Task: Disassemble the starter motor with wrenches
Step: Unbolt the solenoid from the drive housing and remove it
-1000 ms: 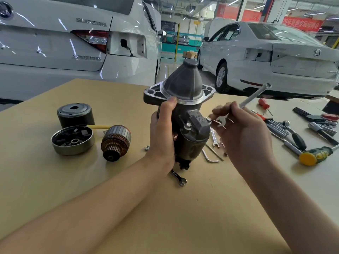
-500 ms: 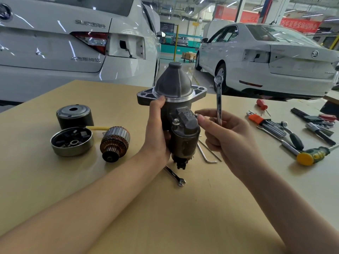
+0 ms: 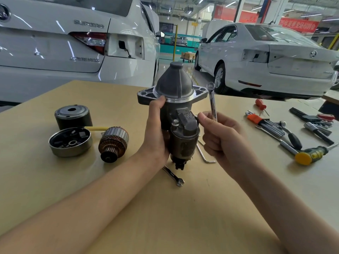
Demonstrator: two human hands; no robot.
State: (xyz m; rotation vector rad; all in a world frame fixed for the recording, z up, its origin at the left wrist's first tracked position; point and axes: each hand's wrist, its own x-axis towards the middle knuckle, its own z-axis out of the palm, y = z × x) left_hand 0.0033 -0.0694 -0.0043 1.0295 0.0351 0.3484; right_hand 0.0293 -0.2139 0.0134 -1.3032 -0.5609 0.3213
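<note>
Left hand (image 3: pixel 156 132) wraps round the starter motor (image 3: pixel 178 114), holding it nose-up just off the table (image 3: pixel 201 217), thumb under the mounting flange. Right hand (image 3: pixel 220 138) pinches a small wrench (image 3: pixel 212 103) upright just beside the solenoid cap. Looks like a heavy, rigid chunk of cast metal, probably greasy, so I'd grip below that flange, not the smooth cone.

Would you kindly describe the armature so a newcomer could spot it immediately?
On the table, look left of the left hand. The armature lies beside the open round housing; alone there, it shows copper windings and a ribbed metal core.
</note>
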